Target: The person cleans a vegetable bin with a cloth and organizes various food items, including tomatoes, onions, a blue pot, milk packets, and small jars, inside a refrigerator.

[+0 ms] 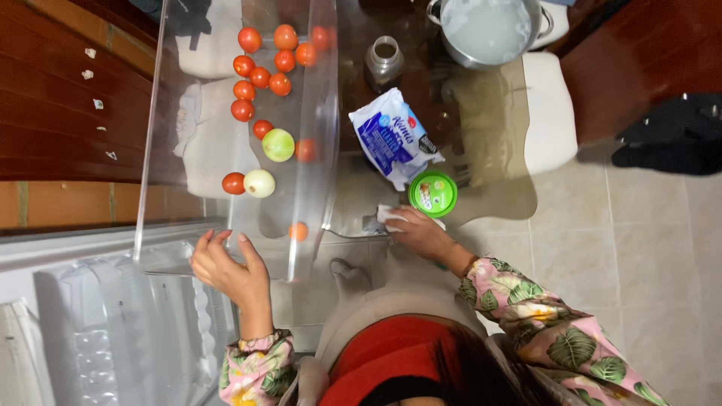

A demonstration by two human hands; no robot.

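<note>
My left hand [226, 267] grips the near wall of a clear plastic drawer bin [162, 135] that holds several red tomatoes [259, 77], one green tomato [278, 144] and a pale onion [259, 183]. My right hand [421, 233] presses a white cloth [391, 217] on the glass table top [496, 162], just below a round green-lidded tub [433, 193]. A blue and white bag [395, 135] lies beside the tub.
A metal pot of cloudy liquid [489, 30] and a small metal jar [384, 62] stand at the table's far side. White chair cushions [549, 113] show under the glass. An open fridge compartment [113, 331] is at lower left. Tiled floor lies on the right.
</note>
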